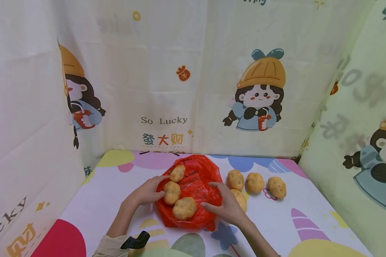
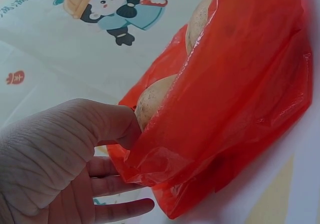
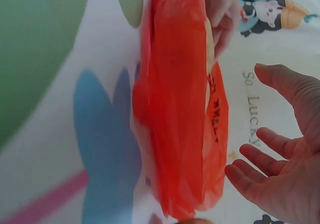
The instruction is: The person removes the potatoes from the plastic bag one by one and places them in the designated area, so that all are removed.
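A red plastic bag (image 1: 197, 184) with dark print lies spread on the table. Three potatoes rest on or in it along its left and front: a small one (image 1: 177, 173), a rounder one (image 1: 172, 193) and a large one (image 1: 184, 208). At the bag's left edge, my left hand (image 1: 148, 191) pinches the rim between thumb and fingers, as the left wrist view (image 2: 75, 149) also shows. My right hand (image 1: 226, 205) hovers over the bag's right side with fingers spread. In the right wrist view that hand (image 3: 285, 149) holds nothing and appears apart from the bag.
Several loose potatoes stand right of the bag: one behind (image 1: 235, 180), one in the middle (image 1: 255, 183), one at far right (image 1: 277, 187) and one partly behind my right hand (image 1: 239, 200). A patterned cloth covers the table (image 1: 267, 221); printed curtains (image 1: 209, 107) enclose it.
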`<state>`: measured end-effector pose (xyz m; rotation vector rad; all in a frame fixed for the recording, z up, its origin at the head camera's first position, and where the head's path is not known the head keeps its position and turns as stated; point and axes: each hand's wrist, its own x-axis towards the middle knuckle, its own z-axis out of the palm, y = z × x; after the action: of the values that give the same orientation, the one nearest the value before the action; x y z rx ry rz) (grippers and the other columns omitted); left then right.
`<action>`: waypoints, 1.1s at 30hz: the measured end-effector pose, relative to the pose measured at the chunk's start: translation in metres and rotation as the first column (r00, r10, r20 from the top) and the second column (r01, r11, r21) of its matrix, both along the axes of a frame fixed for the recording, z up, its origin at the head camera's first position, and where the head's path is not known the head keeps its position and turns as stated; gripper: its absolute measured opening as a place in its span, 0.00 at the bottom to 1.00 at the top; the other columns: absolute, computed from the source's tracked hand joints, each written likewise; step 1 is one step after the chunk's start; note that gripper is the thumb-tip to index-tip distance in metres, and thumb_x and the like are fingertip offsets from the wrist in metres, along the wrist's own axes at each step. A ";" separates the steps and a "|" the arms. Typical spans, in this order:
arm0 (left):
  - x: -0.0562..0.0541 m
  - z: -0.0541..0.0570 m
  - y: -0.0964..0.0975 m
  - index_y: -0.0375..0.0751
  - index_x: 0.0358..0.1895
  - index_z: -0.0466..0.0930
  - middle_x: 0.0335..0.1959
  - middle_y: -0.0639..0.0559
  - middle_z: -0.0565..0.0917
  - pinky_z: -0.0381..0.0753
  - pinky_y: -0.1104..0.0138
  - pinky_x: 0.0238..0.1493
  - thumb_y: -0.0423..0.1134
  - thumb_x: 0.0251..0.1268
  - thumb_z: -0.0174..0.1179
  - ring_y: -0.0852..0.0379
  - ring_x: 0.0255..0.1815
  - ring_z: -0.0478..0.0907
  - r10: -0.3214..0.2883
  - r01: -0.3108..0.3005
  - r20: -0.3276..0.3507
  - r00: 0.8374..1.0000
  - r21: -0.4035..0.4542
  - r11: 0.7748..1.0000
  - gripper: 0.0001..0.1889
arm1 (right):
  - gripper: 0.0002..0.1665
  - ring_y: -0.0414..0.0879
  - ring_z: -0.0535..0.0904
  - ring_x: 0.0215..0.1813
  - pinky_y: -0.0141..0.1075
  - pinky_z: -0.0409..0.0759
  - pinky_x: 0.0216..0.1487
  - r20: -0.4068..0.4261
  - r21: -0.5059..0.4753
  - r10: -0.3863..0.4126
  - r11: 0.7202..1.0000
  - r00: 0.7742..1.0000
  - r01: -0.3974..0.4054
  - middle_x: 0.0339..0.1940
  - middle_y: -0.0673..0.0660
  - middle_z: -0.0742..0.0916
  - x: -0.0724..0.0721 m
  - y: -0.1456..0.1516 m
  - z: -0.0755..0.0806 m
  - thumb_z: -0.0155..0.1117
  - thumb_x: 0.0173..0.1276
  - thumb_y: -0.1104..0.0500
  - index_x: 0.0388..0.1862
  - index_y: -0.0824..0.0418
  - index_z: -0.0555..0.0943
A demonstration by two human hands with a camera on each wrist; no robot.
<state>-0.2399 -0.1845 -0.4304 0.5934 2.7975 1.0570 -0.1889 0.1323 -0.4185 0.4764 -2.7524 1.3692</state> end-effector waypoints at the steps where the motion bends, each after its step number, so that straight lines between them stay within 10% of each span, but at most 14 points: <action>1: 0.000 0.000 0.000 0.35 0.70 0.72 0.66 0.37 0.76 0.73 0.42 0.68 0.31 0.64 0.61 0.40 0.67 0.73 -0.006 0.006 -0.005 1.000 0.000 1.000 0.29 | 0.40 0.62 0.74 0.67 0.65 0.76 0.62 -0.002 -0.006 0.014 1.000 1.000 -0.014 0.65 0.59 0.80 0.001 -0.002 -0.001 0.79 0.58 0.45 0.66 0.55 0.74; 13: 0.000 -0.001 0.002 0.36 0.71 0.72 0.65 0.38 0.77 0.75 0.43 0.67 0.32 0.64 0.61 0.42 0.65 0.74 0.002 -0.002 -0.005 1.000 0.004 1.000 0.29 | 0.35 0.61 0.78 0.62 0.60 0.80 0.59 -0.009 0.002 0.157 0.988 0.988 -0.157 0.61 0.62 0.82 0.006 -0.021 -0.010 0.75 0.64 0.45 0.63 0.62 0.75; 33: 0.004 0.001 0.004 0.37 0.71 0.72 0.66 0.39 0.77 0.76 0.43 0.65 0.32 0.65 0.62 0.42 0.65 0.74 0.011 -0.011 0.013 1.000 0.008 1.000 0.29 | 0.39 0.53 0.77 0.58 0.56 0.81 0.59 0.078 0.113 0.179 0.976 0.981 -0.187 0.59 0.56 0.80 0.007 -0.045 -0.020 0.78 0.60 0.43 0.62 0.60 0.74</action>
<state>-0.2355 -0.1800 -0.4297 0.5707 2.7901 1.0705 -0.1814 0.0868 -0.4386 0.7196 -2.9222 1.2802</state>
